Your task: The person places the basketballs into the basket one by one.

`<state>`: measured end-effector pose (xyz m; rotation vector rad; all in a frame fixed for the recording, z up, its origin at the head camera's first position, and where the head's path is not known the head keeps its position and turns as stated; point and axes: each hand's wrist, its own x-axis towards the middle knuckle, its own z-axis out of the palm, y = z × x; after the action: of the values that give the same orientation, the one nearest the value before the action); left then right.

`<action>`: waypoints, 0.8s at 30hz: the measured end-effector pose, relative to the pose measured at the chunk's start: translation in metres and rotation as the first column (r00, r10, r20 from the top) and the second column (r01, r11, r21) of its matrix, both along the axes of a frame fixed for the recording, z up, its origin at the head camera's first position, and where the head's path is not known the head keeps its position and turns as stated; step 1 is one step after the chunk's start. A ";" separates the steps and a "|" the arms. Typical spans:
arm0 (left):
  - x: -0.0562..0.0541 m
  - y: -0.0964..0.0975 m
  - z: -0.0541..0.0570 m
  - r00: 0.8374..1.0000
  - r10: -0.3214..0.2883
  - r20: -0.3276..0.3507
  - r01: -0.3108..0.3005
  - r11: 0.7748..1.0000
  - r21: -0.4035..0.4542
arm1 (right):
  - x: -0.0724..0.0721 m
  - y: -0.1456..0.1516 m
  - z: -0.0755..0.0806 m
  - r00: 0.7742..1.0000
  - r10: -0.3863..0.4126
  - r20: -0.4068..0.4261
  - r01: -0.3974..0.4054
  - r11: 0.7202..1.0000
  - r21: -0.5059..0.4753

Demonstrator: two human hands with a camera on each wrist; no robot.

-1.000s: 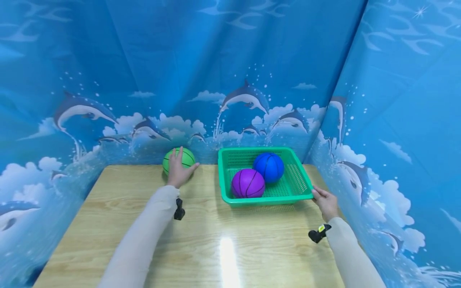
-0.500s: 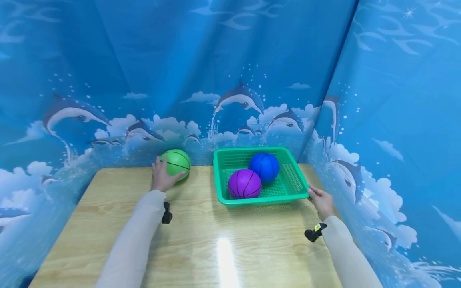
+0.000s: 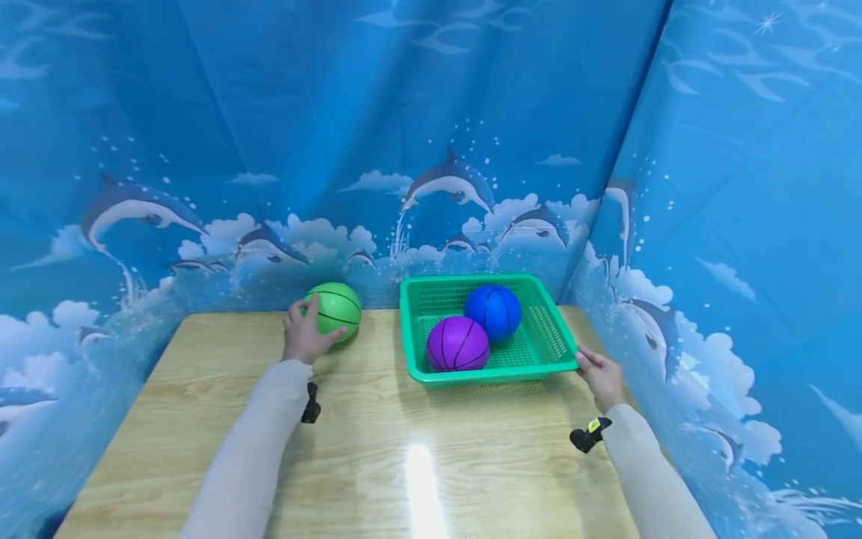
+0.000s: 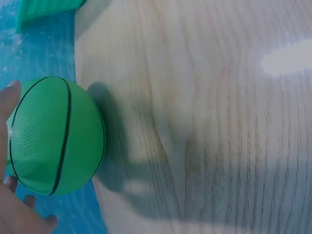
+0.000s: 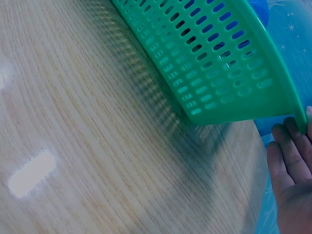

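Wooden table [image 3: 417, 449] inside a booth draped with blue dolphin-print cloth [image 3: 431, 112]. At the far left of the tabletop, left hand [image 3: 304, 338] cupped around the near-left side of a green ball [image 3: 335, 310], fingers and thumb curled against it; in the left wrist view, fingertips [image 4: 9, 90] wrapped around the ball's edge, a dark shadow cast on the wood beside it, so whether lifted or just touching the surface cannot be told. Compared with a second ago, hand shifted from on top of the ball to its left flank, and ball moved a little rightward, toward the green basket [image 3: 412, 329]. Judged from that: a grip now settled and the carry toward the basket only beginning.

Basket at far right, already containing a purple ball [image 3: 458, 343] near the front and a blue ball [image 3: 493, 312] behind it, touching. Right hand [image 3: 601, 378] at the basket's near-right corner, fingertips [image 5: 292, 131] curled onto the rim, steadying it, unchanged in place. Open floor space left in the basket beside the two balls.
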<state>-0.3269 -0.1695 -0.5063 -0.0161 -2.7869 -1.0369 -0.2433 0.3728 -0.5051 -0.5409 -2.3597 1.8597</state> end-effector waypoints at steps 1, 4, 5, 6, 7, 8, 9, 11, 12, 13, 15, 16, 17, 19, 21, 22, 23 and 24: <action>0.001 0.001 0.000 1.000 0.000 -0.009 0.000 1.000 -0.019 | 0.000 0.000 0.000 1.000 0.000 0.000 0.000 1.000 0.001; 0.003 0.005 -0.001 0.999 0.008 -0.035 -0.010 0.999 -0.043 | 0.001 0.000 0.001 1.000 0.001 -0.002 -0.001 1.000 0.003; 0.003 0.006 -0.001 0.999 0.016 -0.046 -0.017 0.999 -0.036 | 0.001 0.000 0.001 1.000 0.004 -0.002 -0.004 1.000 0.004; 0.003 0.007 -0.001 0.998 0.024 -0.059 -0.026 0.999 -0.026 | 0.001 0.000 0.001 1.000 0.004 -0.004 -0.004 1.000 0.001; 0.004 0.008 -0.002 0.997 0.032 -0.074 -0.033 0.999 -0.017 | 0.001 0.000 0.001 1.000 0.006 -0.005 -0.006 1.000 0.002; 0.004 0.009 -0.001 0.995 0.039 -0.090 -0.039 0.999 -0.002 | 0.001 0.000 0.001 1.000 0.007 -0.007 -0.007 1.000 0.000; 0.004 0.009 -0.001 0.994 0.042 -0.104 -0.041 0.999 0.010 | 0.001 0.000 0.001 1.000 0.007 -0.009 -0.007 1.000 -0.005; 0.004 0.011 -0.002 0.991 0.044 -0.129 -0.040 0.999 0.031 | 0.001 0.000 0.002 1.000 0.004 -0.013 -0.004 1.000 -0.012; 0.003 0.011 -0.002 0.989 0.047 -0.140 -0.042 0.998 0.039 | 0.001 0.000 0.002 1.000 0.004 -0.014 -0.004 1.000 -0.014; 0.003 0.012 -0.002 0.988 0.049 -0.149 -0.042 0.998 0.046 | 0.000 0.000 0.002 1.000 0.006 -0.012 -0.006 1.000 -0.015; 0.003 0.013 -0.003 0.987 0.044 -0.157 -0.034 0.997 0.062 | 0.000 -0.001 0.002 1.000 0.003 -0.012 -0.003 1.000 -0.023; 0.003 0.014 -0.003 0.987 0.041 -0.154 -0.031 0.997 0.071 | 0.000 -0.001 0.002 1.000 0.002 -0.013 -0.003 1.000 -0.026; 0.003 0.015 -0.003 0.988 0.040 -0.149 -0.029 0.997 0.078 | 0.000 -0.001 0.002 1.000 0.002 -0.013 -0.002 1.000 -0.027; 0.002 0.016 -0.003 0.990 0.037 -0.138 -0.025 0.996 0.087 | 0.000 -0.001 0.002 1.000 -0.005 -0.014 0.004 1.000 -0.031; 0.002 0.016 -0.002 0.993 0.029 -0.114 -0.017 0.994 0.105 | 0.000 -0.002 0.001 1.000 -0.011 -0.019 0.010 0.999 -0.039; 0.002 0.016 -0.001 0.995 0.029 -0.100 -0.017 0.993 0.113 | 0.000 -0.002 0.001 1.000 -0.012 -0.022 0.011 0.999 -0.042; 0.002 0.016 -0.001 0.996 0.025 -0.087 -0.015 0.993 0.118 | 0.000 -0.002 0.000 1.000 -0.012 -0.024 0.011 0.999 -0.044; 0.003 0.016 -0.001 0.998 0.019 -0.067 -0.011 0.993 0.122 | 0.000 -0.003 0.000 1.000 -0.014 -0.024 0.013 0.999 -0.043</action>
<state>-0.3242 -0.1538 -0.5072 -0.0147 -2.6547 -1.1770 -0.2434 0.3702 -0.5054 -0.5337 -2.2999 1.9046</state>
